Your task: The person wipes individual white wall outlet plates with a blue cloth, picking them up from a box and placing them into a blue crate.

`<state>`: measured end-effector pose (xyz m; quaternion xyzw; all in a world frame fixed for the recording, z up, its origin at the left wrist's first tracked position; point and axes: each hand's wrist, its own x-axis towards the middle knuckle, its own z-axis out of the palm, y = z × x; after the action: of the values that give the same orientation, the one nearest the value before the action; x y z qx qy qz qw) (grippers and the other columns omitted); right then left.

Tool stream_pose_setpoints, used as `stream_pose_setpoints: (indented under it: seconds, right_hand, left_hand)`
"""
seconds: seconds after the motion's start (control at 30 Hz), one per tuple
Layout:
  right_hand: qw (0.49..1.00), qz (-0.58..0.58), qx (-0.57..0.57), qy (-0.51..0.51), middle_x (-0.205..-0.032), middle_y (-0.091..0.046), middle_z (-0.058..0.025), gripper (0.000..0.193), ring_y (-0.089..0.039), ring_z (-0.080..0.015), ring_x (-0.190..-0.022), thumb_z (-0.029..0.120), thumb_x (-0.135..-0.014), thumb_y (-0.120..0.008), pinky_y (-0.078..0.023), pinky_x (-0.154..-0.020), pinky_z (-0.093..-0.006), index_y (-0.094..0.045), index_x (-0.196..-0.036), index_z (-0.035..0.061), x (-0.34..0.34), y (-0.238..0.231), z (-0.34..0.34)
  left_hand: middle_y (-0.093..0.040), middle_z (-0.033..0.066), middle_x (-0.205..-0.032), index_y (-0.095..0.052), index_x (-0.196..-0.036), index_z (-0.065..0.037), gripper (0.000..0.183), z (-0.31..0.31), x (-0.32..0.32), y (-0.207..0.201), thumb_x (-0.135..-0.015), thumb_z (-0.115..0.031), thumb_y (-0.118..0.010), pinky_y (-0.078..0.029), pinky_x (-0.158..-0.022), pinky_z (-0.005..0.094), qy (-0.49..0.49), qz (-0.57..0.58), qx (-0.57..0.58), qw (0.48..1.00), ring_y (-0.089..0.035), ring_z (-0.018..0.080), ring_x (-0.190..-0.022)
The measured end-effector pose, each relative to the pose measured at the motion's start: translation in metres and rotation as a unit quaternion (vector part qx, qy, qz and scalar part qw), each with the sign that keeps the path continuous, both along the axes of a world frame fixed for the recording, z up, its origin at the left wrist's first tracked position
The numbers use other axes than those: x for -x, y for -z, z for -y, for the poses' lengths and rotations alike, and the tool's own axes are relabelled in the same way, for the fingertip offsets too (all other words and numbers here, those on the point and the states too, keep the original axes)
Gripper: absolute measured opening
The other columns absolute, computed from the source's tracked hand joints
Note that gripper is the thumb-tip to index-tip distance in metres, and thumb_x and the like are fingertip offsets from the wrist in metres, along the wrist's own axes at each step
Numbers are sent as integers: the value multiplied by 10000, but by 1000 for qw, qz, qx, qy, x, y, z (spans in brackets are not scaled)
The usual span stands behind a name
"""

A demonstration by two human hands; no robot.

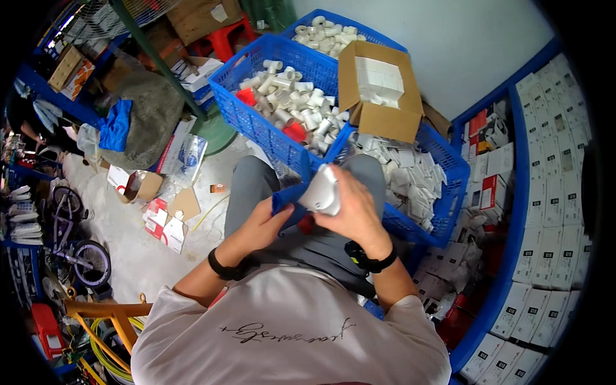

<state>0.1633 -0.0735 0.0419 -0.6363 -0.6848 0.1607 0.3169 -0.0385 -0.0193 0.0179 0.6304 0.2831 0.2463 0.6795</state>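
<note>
In front of my lap, my right hand grips a white plastic piece with a smooth curved face and a small hole near its lower edge. My left hand is closed on a blue piece, thumb on top, just left of the white one. The two pieces meet or overlap; whether they are joined I cannot tell. Something small and red shows below them. Beyond my knees stands a blue crate of white pipe fittings.
At my right, another blue crate holds white flat pieces, with an open cardboard box at its far end. A third crate stands behind. Stacked white boxes line the right. Cartons and a bicycle are left.
</note>
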Motion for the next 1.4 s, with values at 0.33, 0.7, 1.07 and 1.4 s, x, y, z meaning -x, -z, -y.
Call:
stream_pose_setpoints:
  seconds: [0.33, 0.7, 1.07, 1.4]
  right_hand:
    - [998, -33, -3, 52, -1143, -542, -230, 823, -539, -387, -1046, 212, -562, -770, -437, -902, -423, -403, -1259, -26, -6, 0, 0]
    - [982, -31, 67, -174, -1413, -223, -216, 798, -316, -419, -1264, 28, -647, -712, -337, -1030, -450, -381, -1362, 158, 13, -13, 1]
    - [990, -119, 7, -72, -1375, -345, -254, 1006, -349, -340, -1299, -36, -711, -685, -340, -1035, -365, 28, -1420, -19, 15, 3, 2]
    - [990, -141, 15, -28, -1349, -328, -309, 1058, -384, -407, -1243, 222, -623, -808, -340, -1024, -407, -133, -1377, -88, 19, 9, 4]
  left_hand:
    - [-588, 45, -1061, -404, -1321, 8, 396, 5, 16, 5, -954, -134, -448, -457, -840, 259, -3, 67, 94, 993, -558, 105, -949]
    - [-536, 60, -1189, -420, -1292, -20, 432, 7, -1, 10, -988, -323, -378, -437, -896, 281, -22, 82, 230, 970, -513, 119, -1072]
    - [-498, 67, -1237, -376, -1324, 2, 428, 14, 3, 17, -984, -256, -403, -402, -954, 300, -61, 149, 100, 982, -474, 141, -1117]
    - [-527, 40, -1173, -416, -1299, -3, 397, 14, -3, 25, -981, -242, -417, -407, -906, 274, -13, 97, 116, 989, -494, 110, -1041]
